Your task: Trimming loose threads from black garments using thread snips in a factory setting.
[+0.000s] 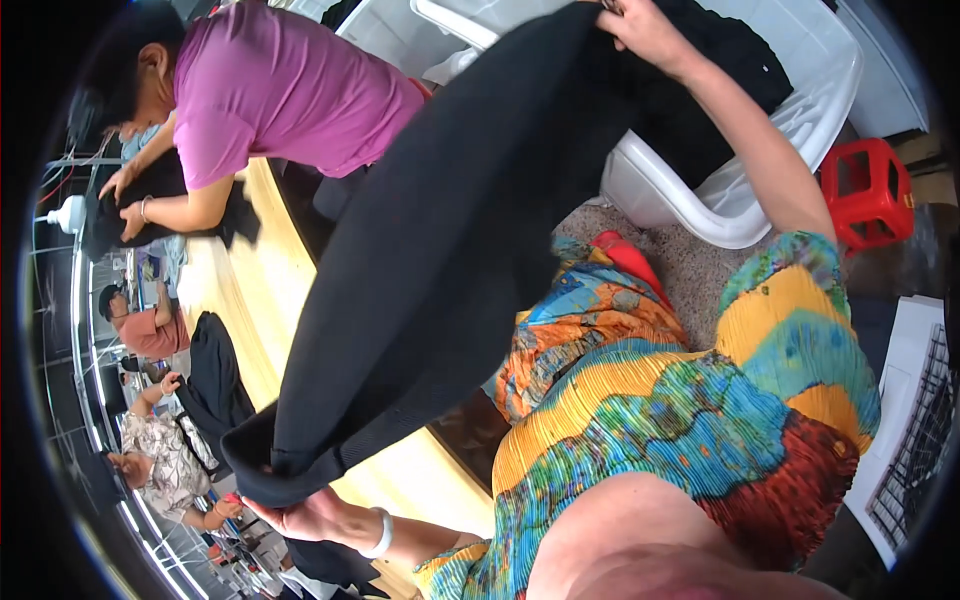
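Observation:
A black garment [420, 230] is stretched lengthwise between my two hands. Its exact kind does not show, though a ribbed band edges its lower-left end. My left hand [310, 520], with a pale bangle on the wrist, is closed on that band from below; some fingers are hidden by the cloth. At the top right, my right hand [637, 28] pinches the other end of the garment. Beneath my right forearm, more black cloth [730, 60] lies in a large white tub [690, 205].
A pale wooden table [270, 340] runs along the left, behind the garment. A co-worker in a purple shirt [290, 80] leans over black cloth [240, 215] there. Farther off, another person [160, 450] handles a black garment [215, 370]. A red stool [868, 195] stands right of the tub.

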Available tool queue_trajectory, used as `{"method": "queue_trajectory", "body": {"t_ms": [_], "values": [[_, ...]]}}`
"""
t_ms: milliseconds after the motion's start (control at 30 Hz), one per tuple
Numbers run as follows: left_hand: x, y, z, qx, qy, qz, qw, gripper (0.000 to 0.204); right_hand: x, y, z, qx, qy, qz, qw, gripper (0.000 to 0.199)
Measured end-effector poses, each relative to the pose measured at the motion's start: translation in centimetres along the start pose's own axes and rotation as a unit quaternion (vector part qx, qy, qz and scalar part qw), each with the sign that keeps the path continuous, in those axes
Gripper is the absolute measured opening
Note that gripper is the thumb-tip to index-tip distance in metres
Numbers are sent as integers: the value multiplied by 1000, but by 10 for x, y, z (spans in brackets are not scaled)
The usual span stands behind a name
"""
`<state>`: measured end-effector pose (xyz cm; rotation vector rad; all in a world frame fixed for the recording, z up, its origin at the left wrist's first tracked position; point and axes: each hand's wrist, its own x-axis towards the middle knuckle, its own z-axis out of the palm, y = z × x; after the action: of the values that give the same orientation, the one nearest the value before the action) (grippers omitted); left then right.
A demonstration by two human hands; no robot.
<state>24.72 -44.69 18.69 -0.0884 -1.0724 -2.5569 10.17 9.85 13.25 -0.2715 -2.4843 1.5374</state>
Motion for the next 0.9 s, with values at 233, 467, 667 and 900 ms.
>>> {"method": "queue_trajectory", "body": {"t_ms": [233,467,667,900], "values": [[-62,7,-43,71,108,-6,992,43,-30,-101,61,50,-229,-282,931,20],[-116,-41,-48,618,204,-78,755,44,-66,-133,169,308,-440,-327,778,16],[-137,-63,-21,588,80,-209,777,39,-136,-165,191,250,-575,-204,752,51],[-99,-149,-18,199,90,-276,936,44,-158,-180,235,377,-600,68,703,25]]}}
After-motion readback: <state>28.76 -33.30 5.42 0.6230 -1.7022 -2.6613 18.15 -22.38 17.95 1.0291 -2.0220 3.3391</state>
